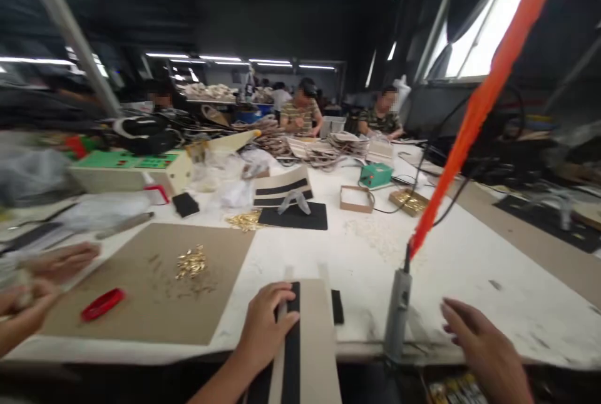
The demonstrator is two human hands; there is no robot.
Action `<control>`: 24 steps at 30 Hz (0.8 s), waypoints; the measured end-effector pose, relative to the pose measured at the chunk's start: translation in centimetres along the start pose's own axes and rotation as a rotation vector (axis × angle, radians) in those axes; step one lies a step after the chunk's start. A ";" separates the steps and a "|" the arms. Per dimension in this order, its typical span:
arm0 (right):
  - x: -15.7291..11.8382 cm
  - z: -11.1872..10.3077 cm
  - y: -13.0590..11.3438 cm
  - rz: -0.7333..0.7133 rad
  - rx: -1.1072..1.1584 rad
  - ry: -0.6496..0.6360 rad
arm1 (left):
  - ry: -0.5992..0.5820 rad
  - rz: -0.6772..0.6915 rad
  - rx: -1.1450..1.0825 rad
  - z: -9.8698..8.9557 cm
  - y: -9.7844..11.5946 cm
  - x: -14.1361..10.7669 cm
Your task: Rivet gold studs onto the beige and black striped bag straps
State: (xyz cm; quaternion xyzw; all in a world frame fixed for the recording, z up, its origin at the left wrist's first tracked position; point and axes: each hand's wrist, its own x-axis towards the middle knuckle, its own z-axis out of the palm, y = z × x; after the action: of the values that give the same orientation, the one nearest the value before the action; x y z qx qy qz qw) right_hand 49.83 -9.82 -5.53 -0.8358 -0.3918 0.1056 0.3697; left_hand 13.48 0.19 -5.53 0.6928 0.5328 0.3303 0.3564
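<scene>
My left hand [265,327] rests on a beige piece with a black stripe [307,341] that lies over the near table edge, fingers curled around its left side. My right hand [483,347] hovers open above the white table [469,266], just right of a grey tool handle [398,310] standing at the edge. An orange sleeved hose [479,103] rises from that handle toward the upper right. The right hand holds nothing.
A brown cardboard sheet [154,285] at the left carries gold metal bits [191,262] and a red ring [102,304]. Another person's hands [32,291] work at the far left. Striped pieces [282,188], a green box [375,175], cartons and seated workers [300,113] lie farther back.
</scene>
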 end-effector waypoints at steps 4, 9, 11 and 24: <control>4.0 -1.4 0.6 -0.019 0.000 -0.083 | -0.027 0.055 0.161 -0.9 -1.6 1.8; 8.3 2.2 0.0 -0.103 -0.066 -0.108 | 0.008 0.094 0.248 -1.1 -2.5 1.5; 9.3 2.6 0.6 -0.104 -0.104 -0.104 | 0.015 0.105 0.256 -0.9 -2.8 1.5; 11.1 1.1 0.9 -0.111 -0.246 -0.250 | -0.016 0.032 0.165 -0.7 -1.3 0.6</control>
State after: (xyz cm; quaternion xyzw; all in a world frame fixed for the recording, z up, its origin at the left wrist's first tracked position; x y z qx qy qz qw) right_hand 57.30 -1.44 -5.71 -0.8322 -0.4903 0.1391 0.2184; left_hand 12.34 1.05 -6.18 0.7308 0.5444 0.2853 0.2969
